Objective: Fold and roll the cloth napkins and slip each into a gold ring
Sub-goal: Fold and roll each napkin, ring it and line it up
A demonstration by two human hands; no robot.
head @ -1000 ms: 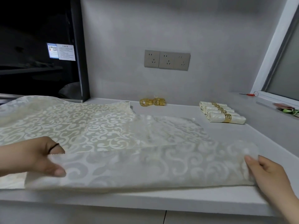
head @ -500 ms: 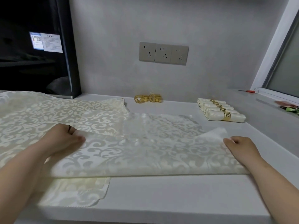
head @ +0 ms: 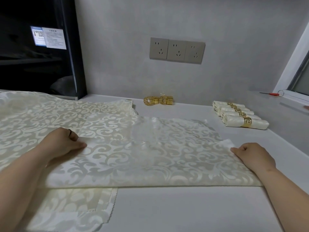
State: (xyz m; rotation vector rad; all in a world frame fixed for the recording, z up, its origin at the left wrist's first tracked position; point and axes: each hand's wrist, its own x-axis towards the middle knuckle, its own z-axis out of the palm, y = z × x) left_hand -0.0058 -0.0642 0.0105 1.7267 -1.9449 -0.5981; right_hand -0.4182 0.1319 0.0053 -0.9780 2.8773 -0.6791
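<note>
A patterned napkin (head: 150,158) lies half-folded on the near counter (head: 184,211). Left hand (head: 63,144) and right hand (head: 252,156) each pinch a corner of the flap, likely to square the fold. Rings (head: 158,100) sit far back.

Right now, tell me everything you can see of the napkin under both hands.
The napkin is cream-white cloth with a glossy scroll pattern, doubled over, the fold along its near edge. It lies flat on the white counter, its left part overlapping other spread napkins. The left hand pinches the upper layer's left corner, the right hand its right corner.
</note>
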